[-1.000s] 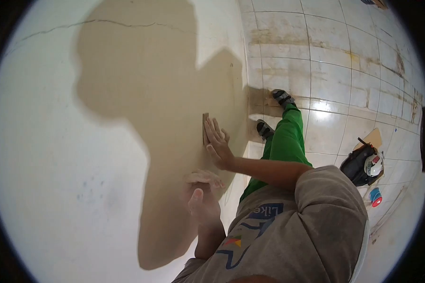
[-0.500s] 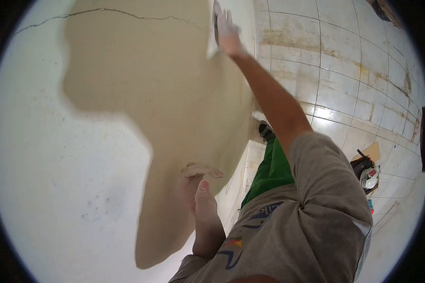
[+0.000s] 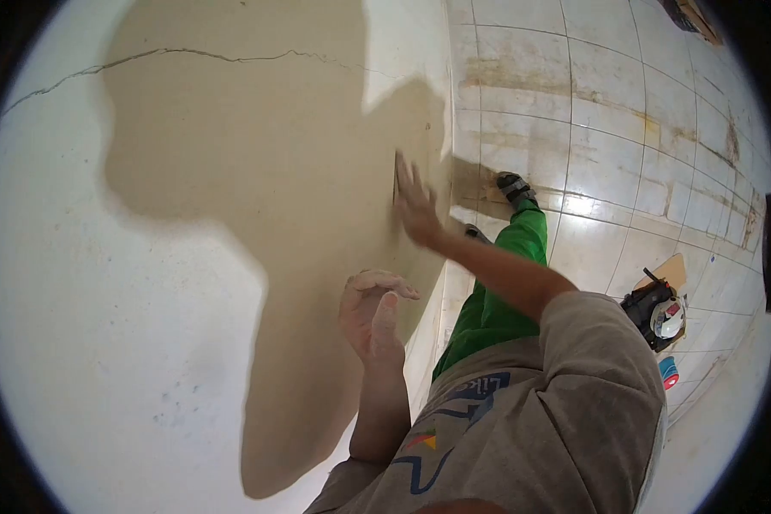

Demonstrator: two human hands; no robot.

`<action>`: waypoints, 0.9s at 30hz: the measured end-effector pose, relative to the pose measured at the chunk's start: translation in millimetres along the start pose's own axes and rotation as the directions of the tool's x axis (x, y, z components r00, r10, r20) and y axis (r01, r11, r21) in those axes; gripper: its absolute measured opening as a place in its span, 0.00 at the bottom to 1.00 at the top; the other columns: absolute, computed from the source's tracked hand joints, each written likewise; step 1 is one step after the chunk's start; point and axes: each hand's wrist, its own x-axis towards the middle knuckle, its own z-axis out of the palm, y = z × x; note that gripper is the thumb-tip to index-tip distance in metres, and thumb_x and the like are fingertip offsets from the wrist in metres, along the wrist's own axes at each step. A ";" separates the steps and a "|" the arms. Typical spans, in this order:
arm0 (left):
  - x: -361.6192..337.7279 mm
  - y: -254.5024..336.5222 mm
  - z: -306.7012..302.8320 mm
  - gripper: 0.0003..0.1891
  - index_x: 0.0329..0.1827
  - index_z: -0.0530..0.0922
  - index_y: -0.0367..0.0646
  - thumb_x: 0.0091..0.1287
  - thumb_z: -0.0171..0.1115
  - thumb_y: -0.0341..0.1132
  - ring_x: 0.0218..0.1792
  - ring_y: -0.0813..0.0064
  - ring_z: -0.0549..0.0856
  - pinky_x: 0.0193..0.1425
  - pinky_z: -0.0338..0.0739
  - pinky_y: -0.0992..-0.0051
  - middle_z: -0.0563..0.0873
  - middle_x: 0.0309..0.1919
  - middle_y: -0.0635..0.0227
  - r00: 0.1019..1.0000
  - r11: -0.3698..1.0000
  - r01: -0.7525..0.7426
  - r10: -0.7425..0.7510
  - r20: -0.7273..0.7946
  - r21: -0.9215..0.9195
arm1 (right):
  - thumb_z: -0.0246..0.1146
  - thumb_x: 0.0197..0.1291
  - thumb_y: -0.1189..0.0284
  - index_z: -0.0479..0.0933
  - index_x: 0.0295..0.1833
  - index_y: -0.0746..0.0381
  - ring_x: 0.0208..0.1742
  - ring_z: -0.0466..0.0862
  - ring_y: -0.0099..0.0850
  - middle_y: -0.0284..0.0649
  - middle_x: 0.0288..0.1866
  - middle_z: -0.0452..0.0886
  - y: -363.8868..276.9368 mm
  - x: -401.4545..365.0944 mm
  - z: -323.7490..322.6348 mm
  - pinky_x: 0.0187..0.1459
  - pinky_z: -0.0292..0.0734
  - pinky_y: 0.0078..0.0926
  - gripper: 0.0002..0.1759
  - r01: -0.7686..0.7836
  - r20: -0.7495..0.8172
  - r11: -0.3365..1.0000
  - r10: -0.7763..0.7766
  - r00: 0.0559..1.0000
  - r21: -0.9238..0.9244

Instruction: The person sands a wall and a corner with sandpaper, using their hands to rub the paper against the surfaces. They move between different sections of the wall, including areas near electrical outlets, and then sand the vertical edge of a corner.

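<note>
My right hand is flat against the pale wall, fingers stretched out and pressing a thin dark-edged sheet that looks like sandpaper. Only a narrow edge of the sheet shows; the palm hides the rest. Lower down, my left hand is raised close to the wall. Its fingers curve over with the thumb apart from them, and nothing is held. White dust coats this hand. A dark crack runs across the wall, and my shadow covers much of its surface.
The stained tiled floor meets the wall along the right. My shoes stand near that edge. Further right lie a dark bag, a white helmet, a piece of cardboard and a small blue and red item.
My right hand has swept down the view along the wall with the sandpaper, nearer to my left hand. My left hand has shifted slightly up, and the view has tilted a little.
</note>
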 end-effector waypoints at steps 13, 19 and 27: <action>18.3 -59.2 8.5 0.05 0.42 0.76 0.36 0.73 0.55 0.28 0.32 0.71 0.82 0.42 0.79 0.68 0.82 0.31 0.61 0.990 0.990 0.129 -0.125 -0.067 0.061 | 0.45 0.77 0.65 0.47 0.87 0.54 0.85 0.53 0.55 0.44 0.88 0.50 68.5 186.4 -21.1 0.66 0.60 0.76 0.36 0.246 -0.416 0.937 -0.332 0.847 -0.246; 14.8 -72.8 9.1 0.06 0.41 0.76 0.37 0.74 0.53 0.30 0.32 0.71 0.80 0.42 0.77 0.71 0.80 0.31 0.62 0.921 0.902 0.351 -0.381 -0.085 -0.251 | 0.55 0.74 0.60 0.53 0.86 0.50 0.88 0.48 0.50 0.43 0.90 0.44 10.9 -51.8 51.7 0.68 0.56 0.71 0.39 0.020 0.014 0.998 -0.019 1.000 -0.066; 23.7 -48.7 11.4 0.08 0.41 0.75 0.38 0.73 0.54 0.34 0.35 0.69 0.79 0.46 0.75 0.68 0.80 0.31 0.61 0.969 0.948 0.210 -0.234 -0.076 -0.238 | 0.46 0.77 0.64 0.50 0.87 0.54 0.86 0.51 0.55 0.45 0.90 0.47 -3.8 77.2 6.3 0.69 0.51 0.79 0.36 0.109 -0.293 0.992 -0.124 0.948 -0.070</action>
